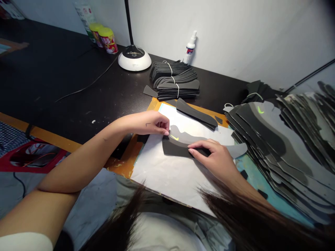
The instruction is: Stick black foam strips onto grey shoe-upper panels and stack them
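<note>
"Finger and thumb of the left hand (158, 123) meet at the left end of the grey piece (185, 136). Is the edge caught between them?"

"I can't tell whether it's clamped or merely touched. The right hand (214, 153) rests over the dark band (171, 148) on the near side, thumb and forefinger close together; whether they pinch or only press is hidden."

"What would make this step go well?"

"I'd want flat, steady pressure from the right, so nothing slews on the white sheet (157, 170), and only small corrections from the left fingertips. Tugging could bend that thin end, and a thumb dragged across the yellow mark (174, 138) might scuff it."

"Where does the piece lie against each grip?"

"Its left end is right at the left fingertips, the yellow mark just beside them. Its middle is under the right hand, and the pale tail (237, 150) runs out beyond, to the right."

"And on the sheet?"

"Between the far and near edges. The left end is well inside the sheet's left edge; the tail reaches past the right edge, toward the layered pile (274, 139). Dark strips (196, 115) lie near the far edge, apart from both hands."
</note>
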Tool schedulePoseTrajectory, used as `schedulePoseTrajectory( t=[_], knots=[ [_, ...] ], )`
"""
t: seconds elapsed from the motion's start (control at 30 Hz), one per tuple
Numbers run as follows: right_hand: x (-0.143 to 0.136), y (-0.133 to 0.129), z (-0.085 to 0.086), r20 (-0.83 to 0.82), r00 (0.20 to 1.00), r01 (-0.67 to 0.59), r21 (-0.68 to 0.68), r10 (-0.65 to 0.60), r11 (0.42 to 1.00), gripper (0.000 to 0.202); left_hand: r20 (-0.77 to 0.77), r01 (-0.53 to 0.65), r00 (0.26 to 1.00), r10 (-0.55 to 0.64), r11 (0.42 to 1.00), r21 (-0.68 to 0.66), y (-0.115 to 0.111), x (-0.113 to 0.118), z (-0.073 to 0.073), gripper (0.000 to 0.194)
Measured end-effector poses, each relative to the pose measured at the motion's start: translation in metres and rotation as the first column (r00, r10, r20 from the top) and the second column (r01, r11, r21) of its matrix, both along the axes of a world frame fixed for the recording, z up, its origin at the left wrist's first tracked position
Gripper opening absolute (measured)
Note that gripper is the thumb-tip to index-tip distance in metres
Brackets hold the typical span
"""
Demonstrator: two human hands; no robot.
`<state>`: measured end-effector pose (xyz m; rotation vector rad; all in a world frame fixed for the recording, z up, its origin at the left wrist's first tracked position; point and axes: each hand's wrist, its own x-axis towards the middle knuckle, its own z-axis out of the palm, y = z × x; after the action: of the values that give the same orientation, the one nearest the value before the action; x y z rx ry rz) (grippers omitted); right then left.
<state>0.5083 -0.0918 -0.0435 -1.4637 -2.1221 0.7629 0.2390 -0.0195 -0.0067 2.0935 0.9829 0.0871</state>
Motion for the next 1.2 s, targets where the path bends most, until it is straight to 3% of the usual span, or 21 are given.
schedulePoseTrajectory(
  t=[0.5, 0.9, 1.0, 1.07, 1.2],
  knots=[
    [-0.003, 0.000, 0.003, 0.004, 1.000, 0.006, 0.005, -0.006, 1.000, 0.011, 0.024, 0.020, 1.000, -0.019, 0.999, -0.047, -0.002, 0.001, -0.005, 0.011],
    [-0.002, -0.001, 0.002, -0.003, 1.000, -0.001, 0.013, 0.001, 1.000, 0.011, 0.055, 0.055, 0.997, -0.060, 0.995, 0.088, -0.001, 0.000, -0.013, 0.006],
    [-0.002, -0.001, 0.003, 0.001, 1.000, -0.005, 0.006, 0.005, 1.000, 0.012, 0.084, 0.105, 0.989, -0.120, 0.981, 0.166, -0.002, 0.002, -0.011, 0.004],
    [-0.002, 0.000, 0.004, 0.003, 1.000, -0.006, 0.004, 0.006, 1.000, 0.012, 0.141, 0.185, 0.967, -0.212, 0.965, 0.188, -0.004, 0.004, -0.009, 0.014],
    [-0.002, 0.000, 0.003, 0.012, 1.000, 0.000, 0.000, 0.000, 1.000, 0.012, 0.195, 0.316, 0.922, -0.336, 0.940, 0.125, -0.010, 0.009, -0.007, 0.033]
  ],
)
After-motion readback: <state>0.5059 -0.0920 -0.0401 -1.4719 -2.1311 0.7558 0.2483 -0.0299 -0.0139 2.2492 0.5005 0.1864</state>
